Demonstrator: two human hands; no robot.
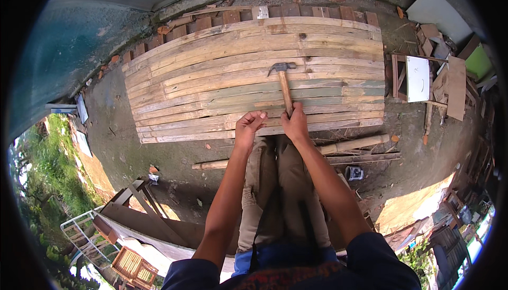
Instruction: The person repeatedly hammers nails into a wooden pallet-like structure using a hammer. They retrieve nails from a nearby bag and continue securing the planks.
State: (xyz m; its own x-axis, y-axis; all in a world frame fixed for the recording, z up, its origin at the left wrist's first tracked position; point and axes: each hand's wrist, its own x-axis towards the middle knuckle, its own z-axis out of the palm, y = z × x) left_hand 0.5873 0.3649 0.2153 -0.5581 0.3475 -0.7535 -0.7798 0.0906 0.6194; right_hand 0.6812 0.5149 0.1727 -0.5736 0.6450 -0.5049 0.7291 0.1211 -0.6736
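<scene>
My right hand (pixel 296 123) is wrapped round the lower end of the wooden handle of a claw hammer (pixel 286 90). The dark metal head points away from me, over a platform of split bamboo slats (pixel 222 68). To its left, my left hand (pixel 250 127) is closed, with thumb and fingertips pinched together above the near edge of the slats. Whatever sits in that pinch, if anything, is too small to make out. The slats lie side by side, pale tan with a few greenish ones, and short wooden ends (pixel 231 17) stick out along the far side.
Loose bamboo poles (pixel 355 144) lie on the ground near my legs, beside a small can (pixel 354 173). Scrap boards (pixel 456 88) and a white panel (pixel 418 79) are piled at the right. A blue-green wall (pixel 79 46) rises at the far left. Wooden furniture (pixel 132 266) stands lower left.
</scene>
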